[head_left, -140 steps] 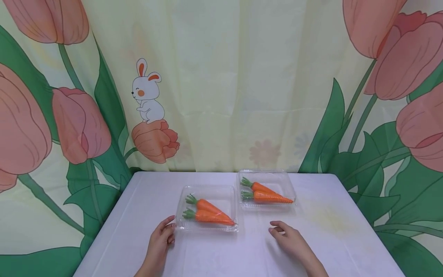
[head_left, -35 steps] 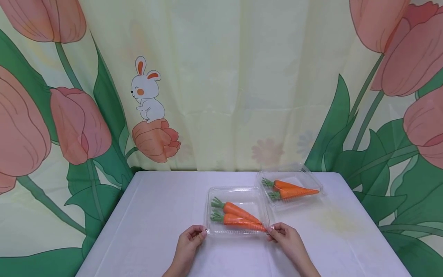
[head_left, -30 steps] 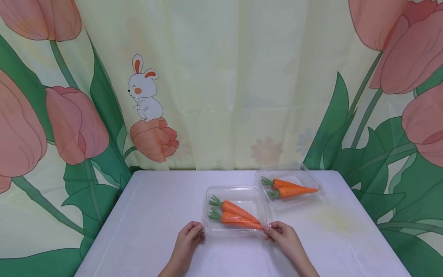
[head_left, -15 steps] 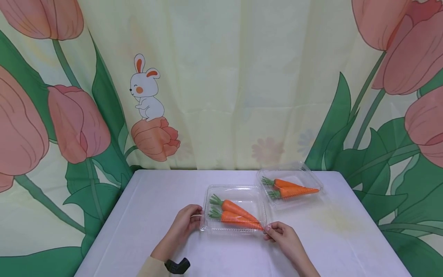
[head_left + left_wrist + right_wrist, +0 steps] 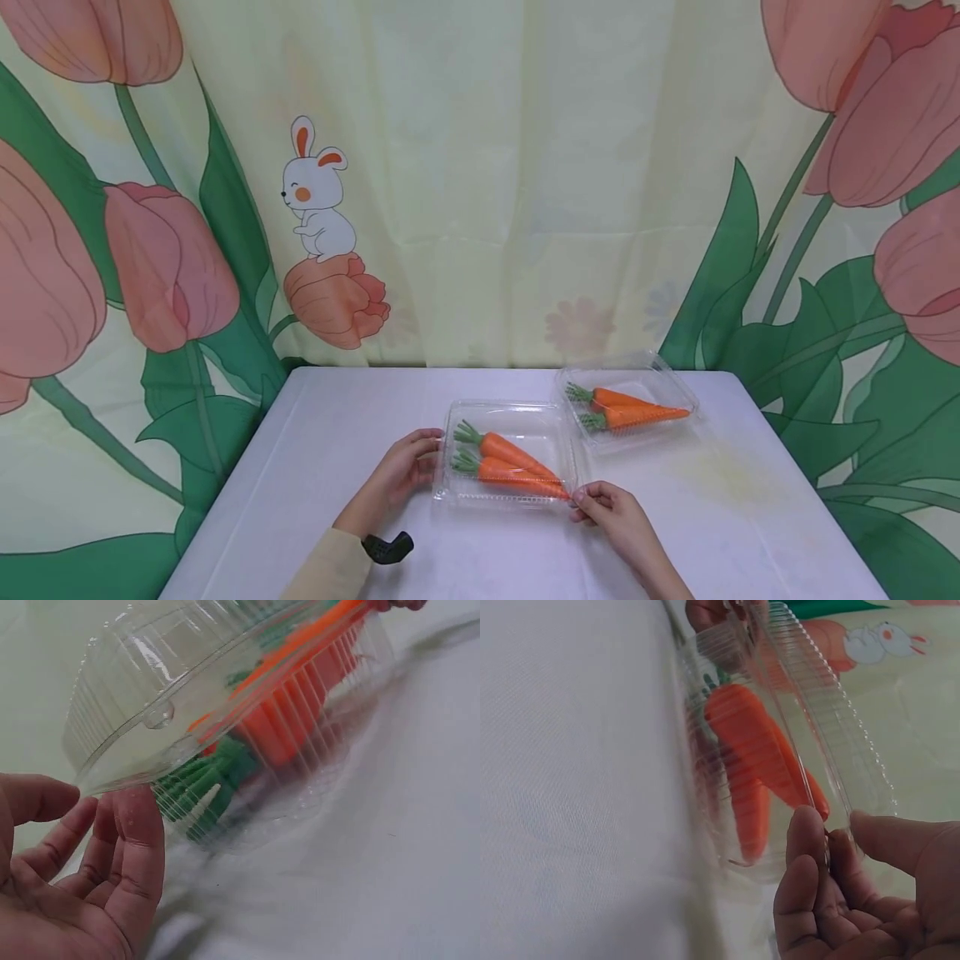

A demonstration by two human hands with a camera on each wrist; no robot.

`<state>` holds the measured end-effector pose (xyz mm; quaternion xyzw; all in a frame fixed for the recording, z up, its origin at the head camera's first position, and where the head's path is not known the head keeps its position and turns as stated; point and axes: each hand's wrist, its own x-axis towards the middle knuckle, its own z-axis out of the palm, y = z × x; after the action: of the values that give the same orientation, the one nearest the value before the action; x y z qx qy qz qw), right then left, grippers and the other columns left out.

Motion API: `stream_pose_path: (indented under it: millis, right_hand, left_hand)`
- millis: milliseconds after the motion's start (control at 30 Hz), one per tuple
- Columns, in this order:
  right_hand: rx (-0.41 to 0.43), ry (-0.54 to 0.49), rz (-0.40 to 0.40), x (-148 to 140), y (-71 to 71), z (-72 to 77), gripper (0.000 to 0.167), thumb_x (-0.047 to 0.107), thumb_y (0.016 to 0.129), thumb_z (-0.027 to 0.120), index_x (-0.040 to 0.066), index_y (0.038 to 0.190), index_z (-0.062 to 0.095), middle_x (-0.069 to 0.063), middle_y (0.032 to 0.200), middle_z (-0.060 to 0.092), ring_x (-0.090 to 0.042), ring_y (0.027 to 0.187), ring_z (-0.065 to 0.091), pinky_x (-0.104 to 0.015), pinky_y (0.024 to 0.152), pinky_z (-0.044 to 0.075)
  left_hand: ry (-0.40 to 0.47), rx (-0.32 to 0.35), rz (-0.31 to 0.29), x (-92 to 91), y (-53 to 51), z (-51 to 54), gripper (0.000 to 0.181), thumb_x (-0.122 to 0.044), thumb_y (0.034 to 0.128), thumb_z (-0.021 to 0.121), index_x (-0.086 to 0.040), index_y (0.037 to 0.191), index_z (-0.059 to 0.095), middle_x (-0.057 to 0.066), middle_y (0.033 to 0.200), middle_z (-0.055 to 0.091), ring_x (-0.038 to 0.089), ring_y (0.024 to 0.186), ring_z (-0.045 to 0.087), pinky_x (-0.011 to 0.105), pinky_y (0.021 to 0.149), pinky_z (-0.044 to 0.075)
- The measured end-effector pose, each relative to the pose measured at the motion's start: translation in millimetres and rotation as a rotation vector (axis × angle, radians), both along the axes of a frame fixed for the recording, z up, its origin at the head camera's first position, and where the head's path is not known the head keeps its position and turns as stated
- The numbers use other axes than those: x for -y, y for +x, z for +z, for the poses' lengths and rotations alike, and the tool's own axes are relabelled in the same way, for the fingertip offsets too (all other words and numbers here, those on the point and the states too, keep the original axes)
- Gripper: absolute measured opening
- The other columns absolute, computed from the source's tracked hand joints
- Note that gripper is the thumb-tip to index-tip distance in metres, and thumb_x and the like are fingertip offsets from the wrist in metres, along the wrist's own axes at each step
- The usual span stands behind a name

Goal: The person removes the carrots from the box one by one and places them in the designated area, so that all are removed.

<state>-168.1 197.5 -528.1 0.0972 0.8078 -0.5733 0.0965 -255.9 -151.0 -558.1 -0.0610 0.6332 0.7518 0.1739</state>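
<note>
A clear plastic clamshell container (image 5: 540, 425) stands on the white table with its lid over it and two orange carrots (image 5: 510, 454) with green tops inside. My right hand (image 5: 615, 512) pinches its rim at the front right corner; the right wrist view shows the thumb (image 5: 889, 836) on one side and curled fingers on the other. At the left side is my left hand (image 5: 405, 471). In the left wrist view its fingertips (image 5: 136, 806) touch the underside of the rim near a corner, with the thumb apart from them at the corner's edge.
Behind and to the right lies a second clear clamshell container (image 5: 637, 375), set askew, also with two carrots (image 5: 637, 408). The two containers nearly meet at their corners. A curtain (image 5: 465, 167) printed with tulips and a rabbit hangs behind the table (image 5: 337, 408).
Both containers have shifted right, and the far one has turned. My right hand has come onto the near container. My left hand has slid from the front left corner up along the left side.
</note>
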Motion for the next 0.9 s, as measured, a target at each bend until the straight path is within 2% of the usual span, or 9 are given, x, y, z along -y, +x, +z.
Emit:
stream_pose_path:
  millis: [133,267,500,733,900]
  right_hand:
    - [0.002,0.003,0.017,0,-1.1,0.4,0.020,0.016,0.104,0.062,-0.004,0.106,0.066,-0.009,0.091,0.075,-0.020,0.085,0.072,-0.037,0.079,0.060]
    - [-0.001,0.001,0.017,0,-1.6,0.9,0.020,0.017,0.103,0.063,-0.003,0.108,0.065,-0.012,0.095,0.075,-0.022,0.086,0.073,-0.040,0.080,0.060]
    - [0.008,0.101,-0.048,-1,-2.3,1.8,0.030,0.029,0.097,0.072,0.003,0.111,0.067,-0.014,0.112,0.067,-0.019,0.081,0.070,-0.034,0.069,0.054]
    - [-0.050,0.114,-0.084,-3,-4.4,7.9,0.051,0.029,0.089,0.081,0.004,0.129,0.060,-0.017,0.131,0.064,-0.021,0.100,0.065,-0.030,0.074,0.051]
    - [-0.085,0.083,-0.099,-3,-5.6,10.6,0.051,0.027,0.089,0.081,0.007,0.132,0.062,-0.011,0.134,0.065,-0.020,0.107,0.062,-0.028,0.079,0.052]
  left_hand:
    - [-0.026,-0.006,0.019,-1.3,1.4,-2.9,0.036,-0.013,0.1001,0.063,-0.001,0.133,0.056,0.000,0.101,0.067,0.013,0.077,0.062,0.025,0.059,0.052]
    - [-0.039,-0.022,0.024,-2.0,1.2,-3.5,0.040,-0.014,0.0988,0.065,0.000,0.135,0.055,0.000,0.098,0.067,0.012,0.075,0.062,0.024,0.058,0.051]
    - [-0.062,-0.030,0.019,-1.5,2.5,-2.2,0.043,-0.017,0.0992,0.067,-0.001,0.137,0.055,0.001,0.099,0.068,0.013,0.075,0.063,0.024,0.059,0.052]
    - [-0.078,-0.031,0.026,-1.1,5.5,-3.4,0.042,-0.017,0.0992,0.066,-0.005,0.137,0.054,0.003,0.103,0.072,0.015,0.078,0.064,0.026,0.062,0.052]
    - [-0.054,-0.009,0.051,-3.2,6.1,-5.5,0.043,-0.016,0.0976,0.068,-0.004,0.137,0.054,0.003,0.100,0.072,0.015,0.076,0.063,0.027,0.062,0.051]
